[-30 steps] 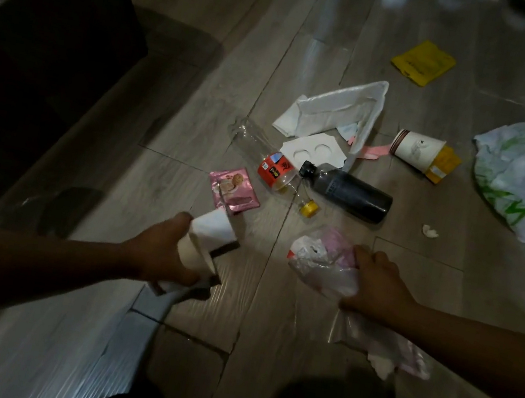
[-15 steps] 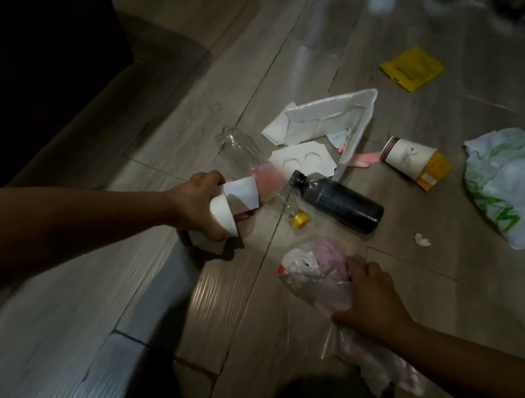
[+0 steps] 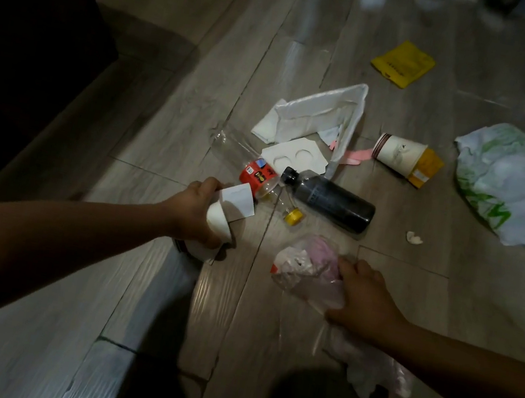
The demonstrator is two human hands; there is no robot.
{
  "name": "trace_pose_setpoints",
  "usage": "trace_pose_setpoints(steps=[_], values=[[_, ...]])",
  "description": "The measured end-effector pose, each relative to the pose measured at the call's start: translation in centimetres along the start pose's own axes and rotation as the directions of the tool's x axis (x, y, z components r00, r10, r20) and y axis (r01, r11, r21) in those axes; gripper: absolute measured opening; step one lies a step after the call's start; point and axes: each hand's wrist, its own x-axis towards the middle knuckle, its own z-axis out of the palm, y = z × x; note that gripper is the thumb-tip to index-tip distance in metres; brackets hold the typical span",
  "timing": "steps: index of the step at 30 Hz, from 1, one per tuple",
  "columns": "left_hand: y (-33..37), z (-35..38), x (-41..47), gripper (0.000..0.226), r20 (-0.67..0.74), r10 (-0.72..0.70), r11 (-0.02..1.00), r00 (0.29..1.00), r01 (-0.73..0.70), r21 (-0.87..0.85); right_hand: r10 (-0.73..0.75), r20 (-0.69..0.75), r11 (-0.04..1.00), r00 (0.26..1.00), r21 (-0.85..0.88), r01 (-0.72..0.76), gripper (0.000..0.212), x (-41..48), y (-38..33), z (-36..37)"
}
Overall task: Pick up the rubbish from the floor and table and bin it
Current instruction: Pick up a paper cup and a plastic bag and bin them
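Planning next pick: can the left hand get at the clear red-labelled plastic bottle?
Likely not: left hand sits beside the clear red-labelled plastic bottle, but its fingers grip white paper cups.

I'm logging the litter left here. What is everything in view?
clear bottle: 1, red label, lying mid-floor
dark bottle: 1, black, beside it
foam tray: 1, white, beyond the bottles
card: 1, white, against the tray
paper cup: 1, white, tipped, right of tray
yellow packet: 1, yellow, far floor
plastic bag: 1, white-green, far right
scrap: 1, white, right of dark bottle
clear bag: 1, see-through, under right hand
left hand: 1, grips white cups
right hand: 1, grips clear bag
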Motion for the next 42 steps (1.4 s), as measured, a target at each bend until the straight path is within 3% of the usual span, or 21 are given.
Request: trace_pose_setpoints(steps=[6, 13, 21, 24, 27, 30, 34, 38, 42], values=[[-0.1, 0.9, -1.2, 0.081, 0.003, -0.04, 0.995, 0.999, 0.04, -0.087, 0.0, -0.043, 0.994, 0.999, 0.113, 0.005, 0.055, -0.1, -0.4, -0.5], [0.0, 0.4, -3.4, 0.077, 0.042, -0.044, 0.974, 0.998, 0.052, -0.222, 0.085, -0.063, 0.903, 0.994, 0.427, -0.05, 0.072, -0.7, -0.4, -2.6], [2.1, -0.7, -6.3, 0.075, -0.028, 0.04, 0.928, 0.999, -0.048, -0.369, 0.089, -0.176, 0.898, 0.98, 0.439, -0.002, 0.033, -0.2, 0.3, -5.8], [3.0, -1.5, -6.4, 0.076, -0.036, 0.068, 0.926, 0.997, -0.077, -0.371, 0.112, -0.221, 0.871, 0.969, 0.491, 0.011, 0.032, -0.4, 0.1, -7.1], [3.0, -1.1, -6.7, 0.082, -0.037, 0.072, 0.94, 0.997, -0.08, -0.331, 0.055, -0.146, 0.851, 0.988, 0.524, 0.03, 0.03, -2.2, -0.2, -6.9], [2.6, 0.4, -7.1, 0.079, 0.022, 0.064, 0.958, 0.998, -0.056, -0.281, 0.04, -0.001, 0.896, 0.999, 0.442, -0.036, 0.049, -4.4, -0.2, -4.4], [2.4, 2.4, -7.1, 0.076, 0.117, 0.064, 0.973, 0.991, -0.036, -0.229, 0.012, 0.038, 0.961, 0.999, 0.274, -0.022, 0.062, -6.2, -0.3, -1.1], [2.5, 3.3, -6.6, 0.077, 0.158, 0.06, 0.979, 0.986, -0.027, -0.203, 0.065, 0.119, 0.994, 0.991, 0.081, -0.075, 0.095, -6.9, -0.2, 1.6], [2.3, 3.1, -6.2, 0.077, 0.151, 0.041, 0.979, 0.988, -0.01, -0.202, 0.032, 0.095, 0.999, 0.995, 0.038, -0.036, 0.089, -6.6, -0.4, 2.6]])
